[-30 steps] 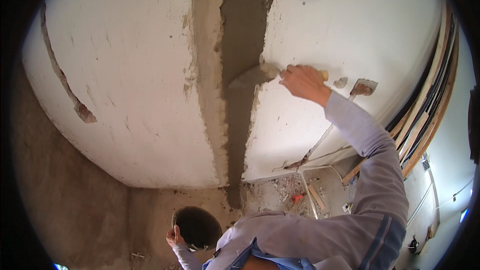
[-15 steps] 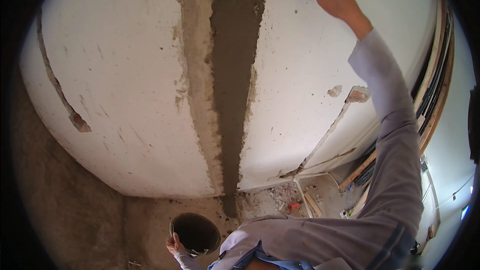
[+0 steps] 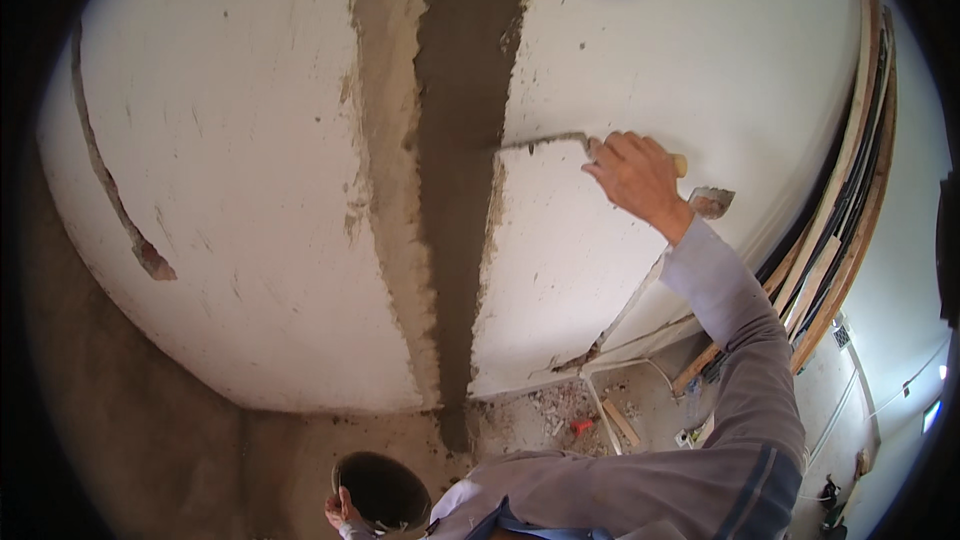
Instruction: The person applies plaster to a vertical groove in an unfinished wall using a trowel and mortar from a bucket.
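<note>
Sleeves (image 3: pixel 735 300): grey, running up from lower edge; leading to both hands.
Right hand (image 3: pixel 636 180): closed round the trowel's handle, raised in front of wall; knuckles up, pale handle end poking out past the little-finger side.
Trowel (image 3: pixel 545 139): in right hand, pointing left, blade seen nearly edge-on; tip over right edge of dark strip, contact not clear; probably light, thin blade stiff with slight flex, dirty metal maybe slippery; best taken by the handle, not the blade.
Left hand (image 3: pixel 343 512): low, gripping bucket at left rim, fingers over edge; rest of grip cut off by shadow and angle.
Bucket (image 3: pixel 395 465): round, dark inside, beside the body at lower left; fill level hard to tell; likely heavy if loaded; best held by rim, kept level; cannot tell whether on floor.
Dark strip (image 3: pixel 460 140): wet-looking, upright down wall; likely soft, easily marked.
Lighter band (image 3: pixel 388 120): just left of it, rough-edged; looks drier.
Wall (image 3: pixel 240 190): white, scuffed; groove (image 3: pixel 108 155) at far left.
Floor debris (image 3: pixel 555 410): rubble near wall foot; beside red item (image 3: pixel 582 428).
Planks (image 3: pixel 868 140): leaning far right, among dark lengths.
</note>
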The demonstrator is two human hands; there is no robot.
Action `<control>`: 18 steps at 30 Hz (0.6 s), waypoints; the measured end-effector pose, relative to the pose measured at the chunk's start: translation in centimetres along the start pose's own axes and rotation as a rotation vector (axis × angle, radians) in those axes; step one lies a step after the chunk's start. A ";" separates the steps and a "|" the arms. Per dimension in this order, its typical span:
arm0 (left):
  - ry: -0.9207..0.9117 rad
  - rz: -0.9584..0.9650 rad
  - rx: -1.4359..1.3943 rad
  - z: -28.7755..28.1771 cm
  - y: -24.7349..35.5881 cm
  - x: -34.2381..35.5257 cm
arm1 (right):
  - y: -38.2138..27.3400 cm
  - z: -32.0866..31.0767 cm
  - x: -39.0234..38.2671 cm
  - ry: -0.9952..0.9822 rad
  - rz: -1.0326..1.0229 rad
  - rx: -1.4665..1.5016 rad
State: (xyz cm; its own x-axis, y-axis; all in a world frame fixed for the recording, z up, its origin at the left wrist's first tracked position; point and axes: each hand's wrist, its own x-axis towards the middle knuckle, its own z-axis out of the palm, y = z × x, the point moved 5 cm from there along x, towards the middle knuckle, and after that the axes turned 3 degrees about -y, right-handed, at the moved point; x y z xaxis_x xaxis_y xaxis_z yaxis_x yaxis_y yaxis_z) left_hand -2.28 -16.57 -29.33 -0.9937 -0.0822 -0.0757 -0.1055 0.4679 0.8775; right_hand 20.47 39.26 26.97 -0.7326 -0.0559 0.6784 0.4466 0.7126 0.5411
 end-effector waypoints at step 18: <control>0.014 -0.053 -0.208 1.6 1.6 -1.8 | 13.2 -10.4 15.8 0.417 0.312 -0.033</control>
State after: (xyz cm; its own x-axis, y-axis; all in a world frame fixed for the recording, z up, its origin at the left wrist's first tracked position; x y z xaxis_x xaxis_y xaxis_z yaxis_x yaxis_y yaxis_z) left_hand -0.73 -14.24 -28.51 -0.9862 -0.1150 -0.1192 -0.1466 0.2714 0.9512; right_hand 20.16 40.49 49.96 -0.2981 -0.1231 0.9466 0.6320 0.7177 0.2923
